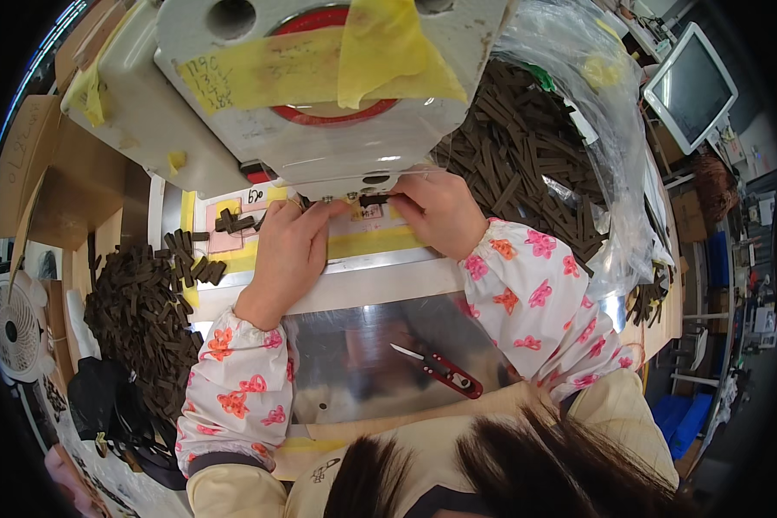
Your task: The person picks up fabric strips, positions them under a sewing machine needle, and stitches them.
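Observation:
A short dark brown strip (374, 200) lies crosswise under the head of a large white machine (259, 142). Thumb and fingers of my right hand (443, 213) pinch its right end. My left hand (292, 246) is closed at the strip's left side, its fingertips pressed together by the machine's lower edge; whether anything is between them is hidden. Both hands rest over the yellow-taped work plate (341, 244). Beside my left hand, several short dark pieces (233, 222) lie on the plate.
Long dark strips (527, 142) heap in clear plastic (626, 112) at right. Short cut pieces (138, 311) pile up at left. A red and black utility knife (449, 375), blade out, lies on the metal surface (345, 363). A white fan (17, 326) stands far left.

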The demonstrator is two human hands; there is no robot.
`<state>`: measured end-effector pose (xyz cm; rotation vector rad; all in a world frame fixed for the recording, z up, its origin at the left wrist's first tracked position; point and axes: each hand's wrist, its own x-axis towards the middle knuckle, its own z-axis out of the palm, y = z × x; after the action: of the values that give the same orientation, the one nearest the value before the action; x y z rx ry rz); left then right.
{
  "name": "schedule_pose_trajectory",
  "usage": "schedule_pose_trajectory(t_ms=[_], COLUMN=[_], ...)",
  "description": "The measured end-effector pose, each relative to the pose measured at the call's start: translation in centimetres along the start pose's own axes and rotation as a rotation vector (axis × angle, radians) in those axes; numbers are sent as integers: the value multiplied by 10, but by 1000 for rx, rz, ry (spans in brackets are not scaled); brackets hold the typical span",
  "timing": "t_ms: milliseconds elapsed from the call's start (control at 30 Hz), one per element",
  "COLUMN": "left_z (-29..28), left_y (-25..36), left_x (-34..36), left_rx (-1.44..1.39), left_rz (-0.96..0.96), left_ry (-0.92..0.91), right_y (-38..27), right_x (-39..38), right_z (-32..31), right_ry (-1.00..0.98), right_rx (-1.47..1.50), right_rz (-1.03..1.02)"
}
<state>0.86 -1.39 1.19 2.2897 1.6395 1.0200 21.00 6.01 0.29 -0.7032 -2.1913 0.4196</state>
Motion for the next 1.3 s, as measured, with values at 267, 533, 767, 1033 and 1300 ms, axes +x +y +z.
schedule_pose_trajectory(t_ms=[267, 533, 767, 1033, 1300], left_z=[-1, 1, 1, 5, 3], left_y=[0, 1, 0, -4, -1], left_x=[0, 1, 1, 0, 0], left_rx=[19, 25, 65, 56, 52], left_rz=[10, 37, 36, 56, 65], left_ry=[-24, 1, -32, -6, -7], right_y=[3, -7, -3, -3, -6], right_x=[-2, -2, -5, -3, -4], right_z=[2, 4, 5, 7, 4], right_ry=[-15, -27, 14, 27, -22], right_rx=[-38, -83, -61, -115, -131], right_rz=[-45, 55, 22, -115, -59])
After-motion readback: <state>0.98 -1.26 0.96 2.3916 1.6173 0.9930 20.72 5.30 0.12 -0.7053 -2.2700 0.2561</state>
